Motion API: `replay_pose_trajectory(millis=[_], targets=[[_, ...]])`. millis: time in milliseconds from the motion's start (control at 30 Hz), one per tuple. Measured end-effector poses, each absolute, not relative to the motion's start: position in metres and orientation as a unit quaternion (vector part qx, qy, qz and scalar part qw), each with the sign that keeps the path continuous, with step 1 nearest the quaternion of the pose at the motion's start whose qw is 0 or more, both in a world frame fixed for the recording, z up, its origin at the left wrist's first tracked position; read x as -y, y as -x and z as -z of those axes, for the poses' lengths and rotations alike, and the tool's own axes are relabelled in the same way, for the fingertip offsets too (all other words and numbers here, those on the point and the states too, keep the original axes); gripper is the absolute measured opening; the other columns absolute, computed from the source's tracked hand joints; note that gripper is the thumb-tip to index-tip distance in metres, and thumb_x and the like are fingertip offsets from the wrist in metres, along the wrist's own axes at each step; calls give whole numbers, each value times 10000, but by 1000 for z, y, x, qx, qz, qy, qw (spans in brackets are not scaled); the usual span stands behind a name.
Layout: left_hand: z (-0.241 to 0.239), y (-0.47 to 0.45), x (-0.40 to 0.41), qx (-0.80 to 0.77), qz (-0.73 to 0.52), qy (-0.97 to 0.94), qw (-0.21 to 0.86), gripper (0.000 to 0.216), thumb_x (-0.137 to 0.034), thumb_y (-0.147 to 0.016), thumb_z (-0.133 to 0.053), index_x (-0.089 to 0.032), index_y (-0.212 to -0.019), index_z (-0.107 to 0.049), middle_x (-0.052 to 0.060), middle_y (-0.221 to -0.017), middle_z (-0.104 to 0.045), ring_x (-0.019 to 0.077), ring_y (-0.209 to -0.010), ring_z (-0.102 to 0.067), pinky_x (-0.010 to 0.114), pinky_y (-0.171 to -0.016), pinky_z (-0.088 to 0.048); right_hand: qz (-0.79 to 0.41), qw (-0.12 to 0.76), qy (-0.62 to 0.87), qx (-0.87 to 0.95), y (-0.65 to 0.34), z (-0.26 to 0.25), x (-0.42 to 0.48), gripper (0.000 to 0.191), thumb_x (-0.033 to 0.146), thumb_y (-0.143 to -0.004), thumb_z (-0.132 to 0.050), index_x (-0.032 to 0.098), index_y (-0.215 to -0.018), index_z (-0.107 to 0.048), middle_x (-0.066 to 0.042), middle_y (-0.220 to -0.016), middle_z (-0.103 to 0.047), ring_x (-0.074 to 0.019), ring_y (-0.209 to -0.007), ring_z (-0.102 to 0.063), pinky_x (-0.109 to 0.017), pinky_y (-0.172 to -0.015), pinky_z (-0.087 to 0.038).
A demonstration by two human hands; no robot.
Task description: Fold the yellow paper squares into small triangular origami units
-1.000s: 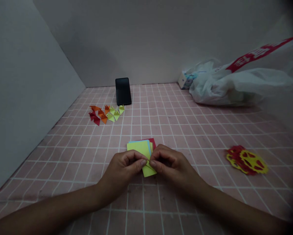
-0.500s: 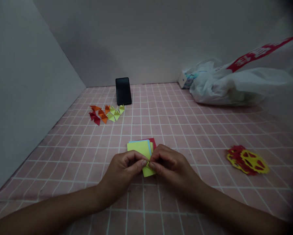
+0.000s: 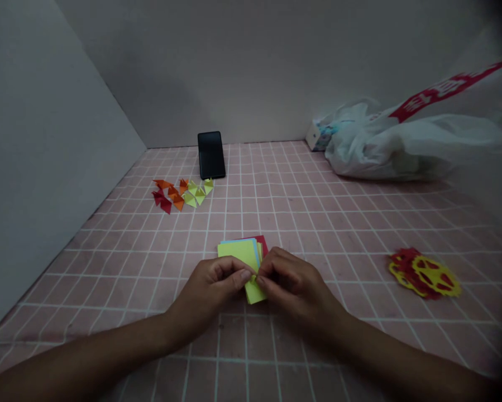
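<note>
Over a small stack of coloured paper squares [image 3: 238, 250], my left hand [image 3: 213, 287] and my right hand [image 3: 299, 285] meet with thumbs and forefingers pinched together. Between their fingertips is a small yellow piece of folded paper [image 3: 253, 277], mostly hidden by the fingers. Both hands are closed on it. The stack has a yellow sheet on top, with blue and red sheets showing at its back and right edges. Beyond, to the left, lie several small folded paper figures [image 3: 176, 198] in red, orange and pale yellow.
A black phone [image 3: 211, 155] leans upright at the back. White plastic bags [image 3: 385, 148] and a tissue box [image 3: 318, 137] stand at the back right. Red and yellow paper cut-outs [image 3: 424, 273] lie on the right of the pink checked tablecloth [image 3: 338, 223]. Walls enclose the back and left.
The fingers of both hands have shifted very slightly around the small yellow piece. Everything else on the table stays where it was.
</note>
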State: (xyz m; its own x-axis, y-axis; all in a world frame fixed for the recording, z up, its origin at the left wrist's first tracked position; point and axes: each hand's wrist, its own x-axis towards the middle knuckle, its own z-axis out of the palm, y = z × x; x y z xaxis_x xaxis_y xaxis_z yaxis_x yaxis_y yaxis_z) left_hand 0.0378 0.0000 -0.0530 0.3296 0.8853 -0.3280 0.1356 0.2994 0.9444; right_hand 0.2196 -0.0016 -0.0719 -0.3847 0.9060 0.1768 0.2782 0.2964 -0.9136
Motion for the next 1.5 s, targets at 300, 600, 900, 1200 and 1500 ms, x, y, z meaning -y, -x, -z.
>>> replay_pose_trajectory(millis=[300, 600, 900, 1200, 1500], targets=[[50, -39, -3, -513, -268, -528, 621, 140, -281, -766, -640, -148, -722, -644, -15, -674, -602, 109, -640, -512, 223, -623, -413, -464, 365, 418, 691, -220, 72, 0, 195, 106, -856, -568, 174, -674, -552, 10, -731, -536, -123, -691, -513, -258, -617, -382], [51, -39, -1, -525, -310, -513, 605, 138, -297, -761, -639, -163, -736, -654, -5, -691, -633, 129, -654, -549, 246, -646, -438, -505, 352, 425, 664, -221, 65, -3, 160, 119, -832, -559, 185, -688, -582, -3, -754, -561, -141, -722, -534, -269, -644, -413], [51, -40, -2, -511, -295, -537, 603, 123, -273, -774, -638, -157, -736, -654, -11, -688, -624, 119, -651, -542, 233, -643, -436, -466, 352, 426, 691, -220, 70, 1, 183, 100, -861, -548, 184, -700, -522, 5, -757, -538, -129, -699, -509, -261, -619, -390], [50, -36, 1, -508, -293, -558, 587, 191, -301, -829, -612, -160, -705, -649, -12, -672, -615, 120, -653, -527, 225, -640, -419, -486, 345, 407, 692, -221, 67, 0, 172, 115, -867, -573, 180, -709, -550, -1, -766, -556, -137, -729, -527, -265, -646, -402], [49, -40, -3, -503, -280, -524, 628, 151, -296, -758, -667, -157, -700, -652, -11, -652, -620, 118, -621, -538, 238, -627, -443, -455, 349, 409, 710, -222, 69, -2, 185, 122, -884, -540, 179, -708, -526, -8, -766, -537, -143, -722, -515, -276, -638, -394]])
